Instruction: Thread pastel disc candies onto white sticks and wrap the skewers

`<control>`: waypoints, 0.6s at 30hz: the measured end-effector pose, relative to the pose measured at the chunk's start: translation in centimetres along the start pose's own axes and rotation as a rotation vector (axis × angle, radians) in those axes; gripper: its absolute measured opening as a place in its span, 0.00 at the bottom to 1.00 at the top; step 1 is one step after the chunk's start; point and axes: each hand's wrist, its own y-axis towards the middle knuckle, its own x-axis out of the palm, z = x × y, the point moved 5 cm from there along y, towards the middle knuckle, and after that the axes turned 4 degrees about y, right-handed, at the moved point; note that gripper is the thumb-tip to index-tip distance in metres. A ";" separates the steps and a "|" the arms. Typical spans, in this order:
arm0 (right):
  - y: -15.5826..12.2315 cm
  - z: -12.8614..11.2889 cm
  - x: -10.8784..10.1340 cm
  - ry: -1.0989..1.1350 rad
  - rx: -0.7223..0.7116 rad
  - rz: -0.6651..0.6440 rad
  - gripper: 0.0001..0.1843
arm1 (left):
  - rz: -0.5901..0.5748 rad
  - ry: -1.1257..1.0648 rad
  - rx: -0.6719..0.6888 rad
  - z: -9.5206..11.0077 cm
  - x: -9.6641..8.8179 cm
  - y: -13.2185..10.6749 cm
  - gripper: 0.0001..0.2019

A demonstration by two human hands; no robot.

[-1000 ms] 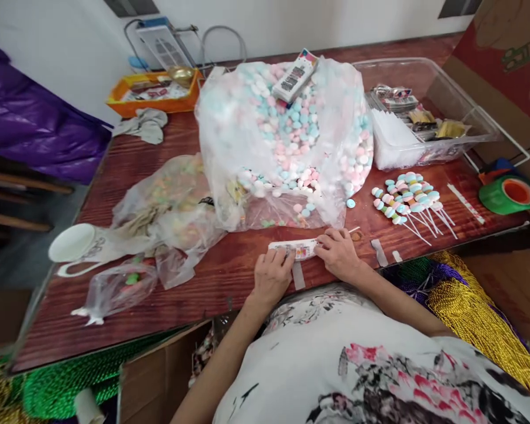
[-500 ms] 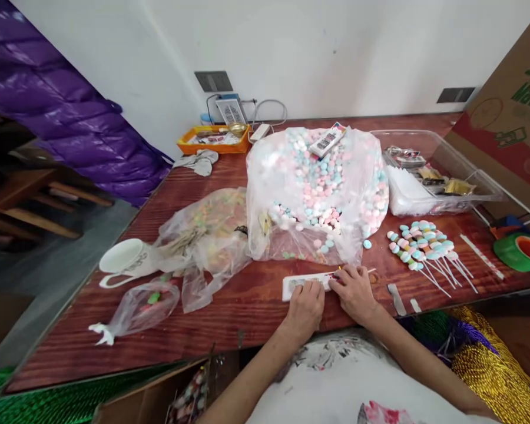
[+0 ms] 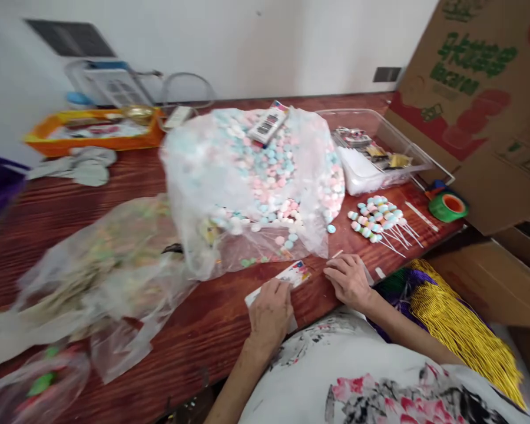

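My left hand (image 3: 270, 309) rests palm down on a long white packet (image 3: 287, 277) with a coloured printed end, fingers curled over it, at the near edge of the red-brown wooden table (image 3: 212, 330). My right hand (image 3: 348, 278) lies just right of the packet with its fingers bent on the table; a thin stick (image 3: 337, 254) pokes out by its fingertips. Whether it pinches anything is hidden. Right behind both hands bulges a big clear bag of pink, blue and white marshmallows (image 3: 256, 176).
Several marshmallow skewers (image 3: 377, 218) lie to the right, near a green tape roll (image 3: 447, 206) and a clear tub (image 3: 371, 153). Crumpled plastic bags (image 3: 101, 271) spread at left, an orange tray (image 3: 92, 129) at the back. A cardboard box (image 3: 477, 100) stands right; gold cord (image 3: 459, 318) hangs below.
The view swung left and closer. My hands have parted: the left still presses the packet, now angled, while the right has drawn away to its right.
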 end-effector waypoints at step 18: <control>-2.5 14.7 -9.6 -0.569 0.676 -0.018 0.12 | 0.096 -0.206 0.112 -1.0 0.6 -0.4 0.06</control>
